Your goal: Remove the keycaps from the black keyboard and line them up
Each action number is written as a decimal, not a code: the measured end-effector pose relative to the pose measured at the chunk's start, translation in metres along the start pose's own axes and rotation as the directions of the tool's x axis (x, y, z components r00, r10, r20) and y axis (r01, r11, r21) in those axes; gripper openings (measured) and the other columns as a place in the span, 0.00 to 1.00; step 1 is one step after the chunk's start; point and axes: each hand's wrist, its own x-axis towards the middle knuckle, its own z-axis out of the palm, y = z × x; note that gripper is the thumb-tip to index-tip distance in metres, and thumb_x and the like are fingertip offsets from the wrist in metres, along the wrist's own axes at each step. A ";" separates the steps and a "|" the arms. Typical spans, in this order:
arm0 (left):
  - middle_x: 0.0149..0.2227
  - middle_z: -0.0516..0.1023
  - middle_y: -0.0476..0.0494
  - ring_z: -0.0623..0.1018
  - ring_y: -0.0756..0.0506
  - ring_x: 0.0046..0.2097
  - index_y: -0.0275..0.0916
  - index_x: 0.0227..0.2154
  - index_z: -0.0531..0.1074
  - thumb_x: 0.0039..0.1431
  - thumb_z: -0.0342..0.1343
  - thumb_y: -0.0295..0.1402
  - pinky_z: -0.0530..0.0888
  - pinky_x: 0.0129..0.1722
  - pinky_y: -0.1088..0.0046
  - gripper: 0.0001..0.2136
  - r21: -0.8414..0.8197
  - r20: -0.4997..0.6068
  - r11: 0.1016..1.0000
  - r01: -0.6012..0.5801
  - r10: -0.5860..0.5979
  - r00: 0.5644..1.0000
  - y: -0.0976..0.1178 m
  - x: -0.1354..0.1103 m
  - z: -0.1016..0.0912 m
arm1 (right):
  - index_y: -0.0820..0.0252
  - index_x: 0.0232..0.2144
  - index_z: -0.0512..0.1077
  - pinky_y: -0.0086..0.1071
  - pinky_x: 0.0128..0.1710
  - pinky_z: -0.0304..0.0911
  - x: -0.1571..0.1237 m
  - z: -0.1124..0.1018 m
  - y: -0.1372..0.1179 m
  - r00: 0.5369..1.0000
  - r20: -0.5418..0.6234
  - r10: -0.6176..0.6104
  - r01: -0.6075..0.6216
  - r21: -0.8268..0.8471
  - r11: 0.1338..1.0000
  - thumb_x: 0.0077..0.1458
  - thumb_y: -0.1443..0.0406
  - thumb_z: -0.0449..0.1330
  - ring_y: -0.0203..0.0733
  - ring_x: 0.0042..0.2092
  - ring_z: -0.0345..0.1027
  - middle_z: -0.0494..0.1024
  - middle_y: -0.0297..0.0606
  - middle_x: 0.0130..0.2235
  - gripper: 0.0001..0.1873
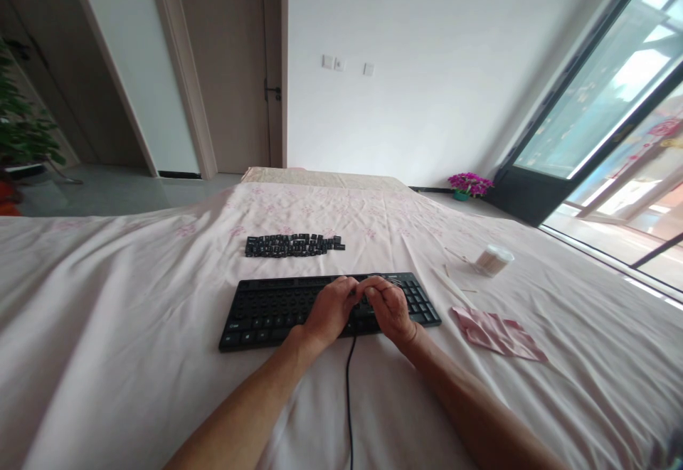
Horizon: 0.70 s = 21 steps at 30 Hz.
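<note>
A black keyboard (256,313) lies on the cloth in front of me. Many of its key places on the left and middle look bare of caps, while the number pad at the right has its keys. My left hand (331,308) is closed over the middle-right part of the keyboard, its fingertips meeting those of my right hand (389,305). The right hand is closed too, fingers curled and pinched together near the number pad. Whatever lies between the fingertips is too small or hidden to make out. Behind the keyboard sits a cluster of loose black keycaps (293,245).
A pale pink cloth (160,356) covers the surface. To the right lie a folded pink rag (499,333), a clear tub of cotton swabs (494,260) and several loose swabs. A black cable (349,392) runs from under my hands towards me.
</note>
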 end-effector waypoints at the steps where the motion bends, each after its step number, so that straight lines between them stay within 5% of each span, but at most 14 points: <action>1: 0.32 0.74 0.50 0.73 0.50 0.35 0.39 0.30 0.69 0.60 0.49 0.31 0.68 0.37 0.75 0.06 -0.028 -0.006 0.999 0.035 -0.035 0.999 -0.001 0.001 0.000 | 0.56 0.29 0.71 0.32 0.38 0.63 0.001 -0.001 -0.001 1.000 0.021 -0.023 0.024 -0.028 0.999 0.62 0.61 0.45 0.40 0.33 0.69 0.76 0.38 0.31 0.17; 5: 0.34 0.76 0.50 0.75 0.50 0.36 0.39 0.37 0.70 0.51 0.53 0.23 0.71 0.37 0.76 0.10 -0.172 -0.019 0.964 0.203 -0.209 0.978 -0.006 0.005 -0.001 | 0.55 0.37 0.74 0.35 0.45 0.59 0.007 -0.007 -0.006 0.995 0.034 -0.096 0.101 -0.258 0.961 0.62 0.63 0.47 0.42 0.38 0.67 0.77 0.38 0.34 0.15; 9: 0.35 0.77 0.47 0.76 0.50 0.37 0.38 0.41 0.69 0.48 0.55 0.21 0.72 0.40 0.74 0.15 -0.300 -0.045 0.922 0.244 -0.269 0.962 -0.010 0.007 -0.001 | 0.56 0.44 0.72 0.32 0.44 0.59 0.015 -0.013 -0.002 0.998 0.057 -0.014 0.035 -0.383 0.923 0.64 0.64 0.45 0.42 0.40 0.67 0.76 0.39 0.34 0.16; 15: 0.35 0.77 0.48 0.76 0.51 0.33 0.39 0.51 0.62 0.46 0.57 0.20 0.73 0.38 0.74 0.27 -0.359 -0.099 0.902 0.241 -0.293 0.951 -0.014 0.005 -0.001 | 0.52 0.37 0.74 0.29 0.36 0.59 0.019 -0.008 0.001 0.975 0.175 0.135 -0.046 -0.438 0.898 0.62 0.58 0.50 0.39 0.38 0.71 0.77 0.35 0.38 0.13; 21: 0.34 0.76 0.50 0.76 0.52 0.33 0.42 0.60 0.52 0.46 0.57 0.19 0.73 0.38 0.76 0.37 -0.343 -0.112 0.904 0.253 -0.307 0.945 -0.010 0.003 -0.006 | 0.52 0.33 0.75 0.29 0.33 0.56 0.025 0.000 -0.002 0.961 0.161 0.225 -0.131 -0.449 0.884 0.56 0.58 0.57 0.42 0.35 0.72 0.79 0.34 0.33 0.09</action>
